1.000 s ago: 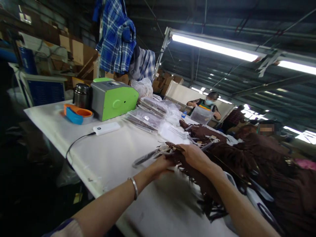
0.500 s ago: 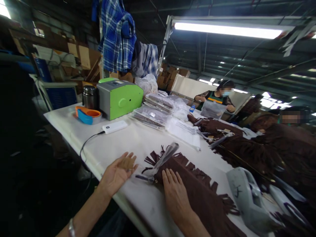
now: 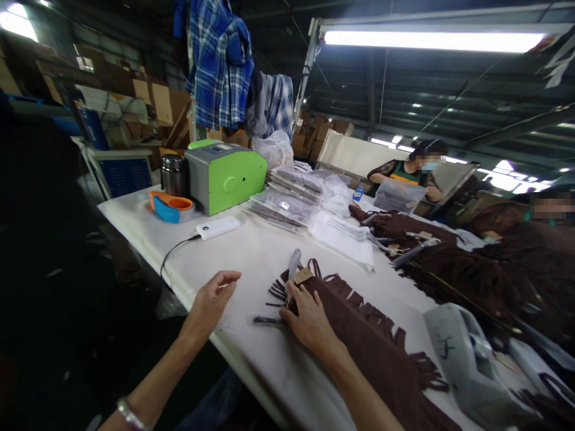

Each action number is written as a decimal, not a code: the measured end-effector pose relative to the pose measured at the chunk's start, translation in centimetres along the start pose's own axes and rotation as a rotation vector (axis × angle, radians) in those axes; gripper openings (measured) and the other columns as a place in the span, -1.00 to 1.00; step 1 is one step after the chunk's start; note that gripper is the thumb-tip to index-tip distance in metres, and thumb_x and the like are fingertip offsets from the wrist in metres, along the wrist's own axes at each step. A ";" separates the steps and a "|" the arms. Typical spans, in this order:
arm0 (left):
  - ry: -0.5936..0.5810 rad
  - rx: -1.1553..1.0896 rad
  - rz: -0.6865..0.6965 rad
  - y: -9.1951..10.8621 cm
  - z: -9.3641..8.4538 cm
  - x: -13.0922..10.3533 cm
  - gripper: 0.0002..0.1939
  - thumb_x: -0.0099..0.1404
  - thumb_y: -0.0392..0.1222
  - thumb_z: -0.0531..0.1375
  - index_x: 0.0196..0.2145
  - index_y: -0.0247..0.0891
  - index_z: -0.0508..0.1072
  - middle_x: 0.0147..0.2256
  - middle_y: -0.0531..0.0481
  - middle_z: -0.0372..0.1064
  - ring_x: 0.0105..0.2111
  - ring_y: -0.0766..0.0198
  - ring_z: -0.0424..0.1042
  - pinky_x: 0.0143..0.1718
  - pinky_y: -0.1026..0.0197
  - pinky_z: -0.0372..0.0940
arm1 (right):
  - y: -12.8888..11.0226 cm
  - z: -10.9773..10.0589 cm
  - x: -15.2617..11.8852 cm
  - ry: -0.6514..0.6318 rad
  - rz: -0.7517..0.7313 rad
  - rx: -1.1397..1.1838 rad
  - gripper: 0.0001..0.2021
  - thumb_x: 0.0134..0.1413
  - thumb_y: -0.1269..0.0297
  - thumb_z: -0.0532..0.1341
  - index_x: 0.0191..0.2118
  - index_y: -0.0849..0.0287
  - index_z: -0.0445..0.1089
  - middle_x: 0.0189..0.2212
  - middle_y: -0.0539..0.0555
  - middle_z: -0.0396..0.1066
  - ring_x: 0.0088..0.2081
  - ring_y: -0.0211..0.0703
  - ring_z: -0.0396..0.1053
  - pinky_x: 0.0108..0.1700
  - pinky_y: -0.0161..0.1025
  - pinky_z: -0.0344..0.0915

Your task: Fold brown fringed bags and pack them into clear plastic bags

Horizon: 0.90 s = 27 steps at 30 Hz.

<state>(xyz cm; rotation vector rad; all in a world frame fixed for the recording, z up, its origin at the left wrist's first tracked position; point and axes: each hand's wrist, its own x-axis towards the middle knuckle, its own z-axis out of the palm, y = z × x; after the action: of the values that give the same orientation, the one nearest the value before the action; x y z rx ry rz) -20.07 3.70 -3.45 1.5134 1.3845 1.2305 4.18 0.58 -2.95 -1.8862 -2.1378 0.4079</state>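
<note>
A brown fringed piece of suede-like fabric (image 3: 359, 335) lies flat on the white table in front of me. At its near-left end are a plastic-wrapped strip (image 3: 294, 263) and a small tan tag (image 3: 303, 276). My right hand (image 3: 309, 317) rests on that end with its fingers stretched out and apart, the fingertips beside the tag and strip. Over the table's near edge, left of the fabric, my left hand (image 3: 211, 302) is raised with bent fingers and a gap to the thumb. Nothing shows in it. A dark strip (image 3: 268, 321) lies on the table between the hands.
A grey tape dispenser (image 3: 462, 353) stands at the right, before a heap of brown fringed pieces (image 3: 449, 269). Bagged packs (image 3: 283, 206), a green-grey machine (image 3: 229, 179), a metal flask (image 3: 173, 175) and a cabled white power bank (image 3: 218, 227) are further back. Two people are beyond.
The tan tag has gone from my left palm onto the fabric's end. My left hand has turned from palm up to bent fingers. My right hand has shifted toward the tag and strip.
</note>
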 end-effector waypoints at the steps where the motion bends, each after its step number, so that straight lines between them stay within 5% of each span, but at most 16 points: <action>1: -0.044 0.064 0.046 0.3 0.7 0.3 -0.65 0.26 0.03 0.07 -0.13 -0.21 0.43 -0.13 -0.07 0.46 -0.14 0.09 0.45 -0.08 0.08 0.33 | -0.3 0.4 0.1 0.000 -0.042 0.014 -0.40 0.16 0.30 0.10 0.32 0.17 0.04 0.27 0.14 0.14 0.31 0.06 0.02 0.31 0.24 -0.18; 5: -0.182 0.275 0.213 1.5 4.3 2.8 -0.72 0.29 -0.13 0.01 -0.14 -0.23 0.42 -0.14 -0.09 0.44 -0.14 0.15 0.43 -0.12 0.14 0.34 | -1.2 1.9 -0.2 0.102 -0.237 0.012 -0.46 0.17 0.55 -0.01 0.25 0.10 0.16 0.15 0.09 0.34 0.20 -0.18 0.22 0.33 0.04 -0.15; 10: -0.315 0.462 0.309 2.3 9.7 6.2 -0.78 0.19 -0.17 0.19 -0.20 -0.25 0.46 -0.16 -0.14 0.42 -0.08 0.05 0.36 0.00 0.04 0.24 | -1.2 1.8 -1.1 0.139 -0.535 -0.058 -0.55 0.28 0.47 -0.02 0.21 -0.01 0.23 0.13 -0.01 0.37 0.19 -0.29 0.21 0.32 -0.16 -0.09; 17: -0.419 0.647 0.391 2.9 14.1 6.9 -0.79 0.03 -0.28 0.33 -0.31 -0.28 0.49 -0.18 -0.22 0.40 -0.09 -0.05 0.34 -0.06 0.00 0.21 | 1.3 -0.4 -5.1 0.254 -0.283 -0.147 -0.60 0.22 0.29 0.14 0.17 0.08 0.30 0.16 0.07 0.34 0.20 -0.13 0.23 0.33 -0.02 -0.03; 22: -0.348 0.622 0.419 3.7 13.1 6.9 -0.92 0.20 -0.24 0.21 -0.33 -0.21 0.50 -0.21 -0.10 0.42 -0.14 0.08 0.37 -0.08 0.08 0.23 | 4.4 0.4 -7.1 0.242 -0.181 -0.258 -0.52 0.11 0.31 0.19 0.18 0.11 0.31 0.19 0.08 0.29 0.23 -0.02 0.20 0.30 0.04 0.06; 27: -0.146 0.623 0.391 3.2 7.1 4.8 -0.85 0.28 -0.21 0.05 -0.33 -0.20 0.42 -0.13 -0.11 0.37 -0.06 0.10 0.32 0.02 0.08 0.18 | 4.3 0.8 -6.6 0.221 -0.186 -0.328 -0.39 -0.01 0.57 0.04 0.20 0.13 0.29 0.21 0.07 0.26 0.23 -0.05 0.20 0.27 -0.03 0.10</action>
<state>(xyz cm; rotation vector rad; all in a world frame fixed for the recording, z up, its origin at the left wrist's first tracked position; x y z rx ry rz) -12.54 8.56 -1.60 2.3426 1.4947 0.9103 8.69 -5.54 -5.35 -1.7662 -2.3053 -0.1925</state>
